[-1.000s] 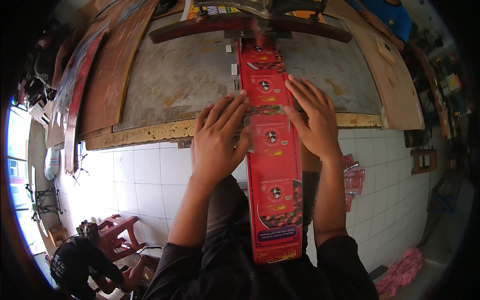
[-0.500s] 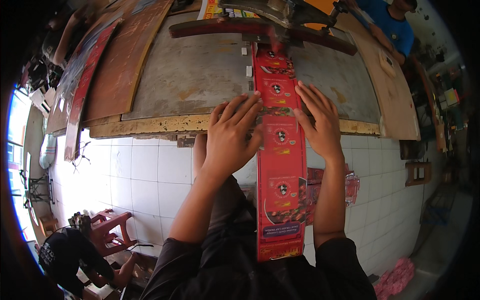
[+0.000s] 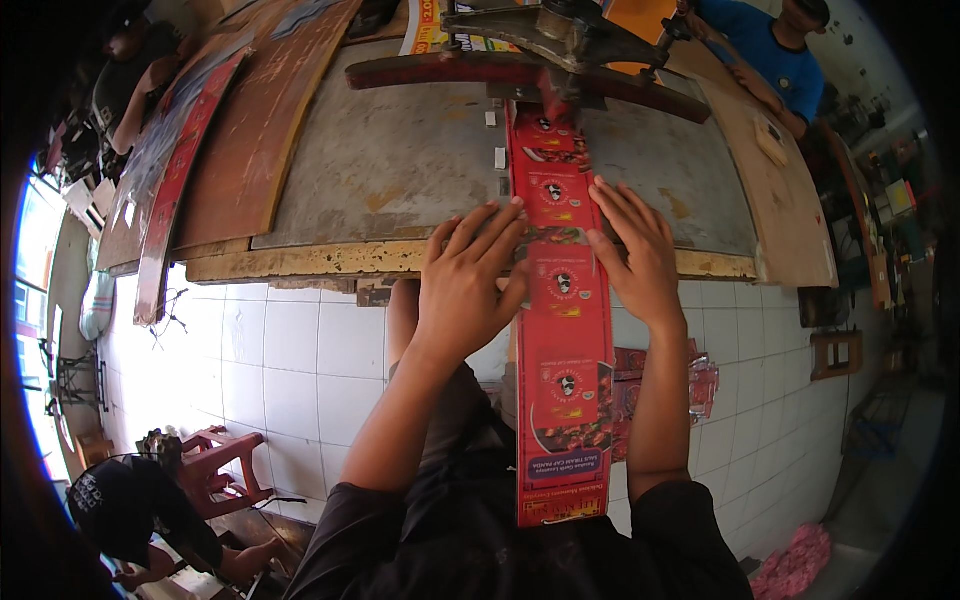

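A long red printed packaging strip runs from near my body over the table's front edge to a metal press bar. My left hand lies along its left edge, fingers stretched forward and thumb by the strip. On the other side, my right hand rests against the right edge with its fingers extended. Neither hand is wrapped round the strip. The strip's far end passes under the dark red crossbar of the press, where its end is hidden.
A worn grey metal tabletop has a yellowish wooden front edge. Brown boards lie at left. Small white blocks sit beside the strip. A person in blue is at far right, another in black at lower left near a red stool.
The whole view has shifted slightly. Both hands keep nearly the same place at the strip's edges. The person at lower left has moved their arms a little.
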